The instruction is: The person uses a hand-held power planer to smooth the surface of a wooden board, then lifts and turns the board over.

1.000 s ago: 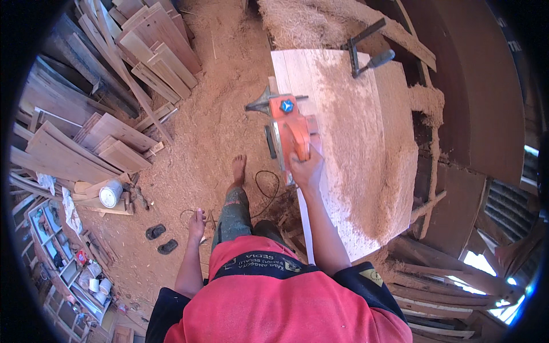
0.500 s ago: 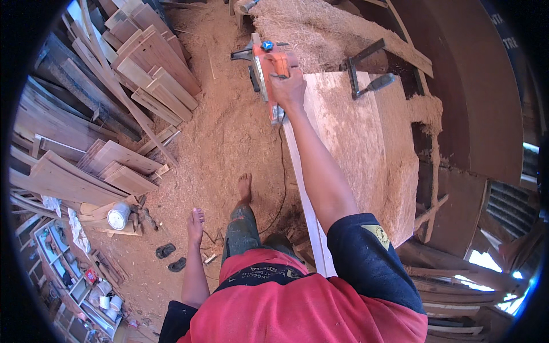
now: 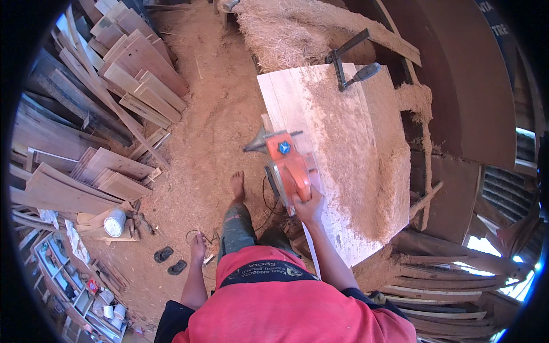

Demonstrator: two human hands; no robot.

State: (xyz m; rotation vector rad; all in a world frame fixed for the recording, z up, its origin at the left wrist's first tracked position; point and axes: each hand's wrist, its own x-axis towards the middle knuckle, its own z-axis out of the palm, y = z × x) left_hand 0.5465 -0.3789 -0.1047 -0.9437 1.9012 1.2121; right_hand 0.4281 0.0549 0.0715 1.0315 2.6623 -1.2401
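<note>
My right hand (image 3: 309, 207) is closed round the rear handle of an orange electric hand planer (image 3: 295, 174) with a blue front knob. The planer sits at the near left edge of a wide wooden panel (image 3: 349, 200), overhanging that edge. Sawdust and shavings cover much of the panel's top. A dark clamp (image 3: 339, 68) with a grey handle stands on the panel's far end. My left hand (image 3: 198, 247) hangs low at my left side, fingers loosely extended, with nothing visible in it. A thin dark cord shows beside it; whether they touch I cannot tell.
Boards (image 3: 137, 63) lean in stacks along the left. A white bucket (image 3: 115, 222), dark sandals (image 3: 170, 260) and a shelf of containers (image 3: 86, 297) are at lower left. Shavings (image 3: 269, 34) heap beyond the panel. Curved timber strips (image 3: 440, 286) lie at lower right.
My right hand has drawn the planer back toward me from the panel's far left corner, along its left edge. The left hand still hangs at my side.
</note>
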